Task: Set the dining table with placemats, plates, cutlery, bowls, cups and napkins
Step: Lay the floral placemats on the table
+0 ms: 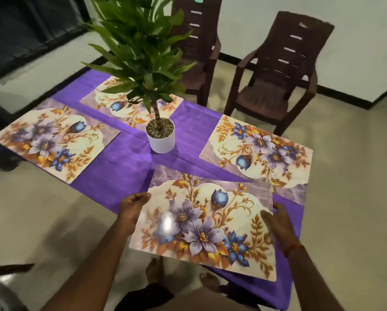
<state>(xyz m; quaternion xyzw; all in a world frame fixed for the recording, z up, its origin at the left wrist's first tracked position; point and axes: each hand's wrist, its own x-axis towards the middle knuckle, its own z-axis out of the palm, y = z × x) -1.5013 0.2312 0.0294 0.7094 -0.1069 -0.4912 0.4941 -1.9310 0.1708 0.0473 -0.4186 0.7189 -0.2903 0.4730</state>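
A floral placemat [206,223] with purple and blue flowers is at the near edge of the table, its near side jutting past the purple tablecloth [125,167]. My left hand [133,208] grips its left edge with curled fingers. My right hand [277,223] holds its right edge, thumb on top. Three matching placemats lie flat on the cloth: one at the left [53,142], one at the far side [120,104] partly hidden by leaves, one at the right [262,153], whose near corner the held mat overlaps.
A green plant in a white pot [160,138] stands at the table's middle. Two dark brown plastic chairs [275,72] stand beyond the far right side. My bare feet [154,270] show under the near edge on the beige floor.
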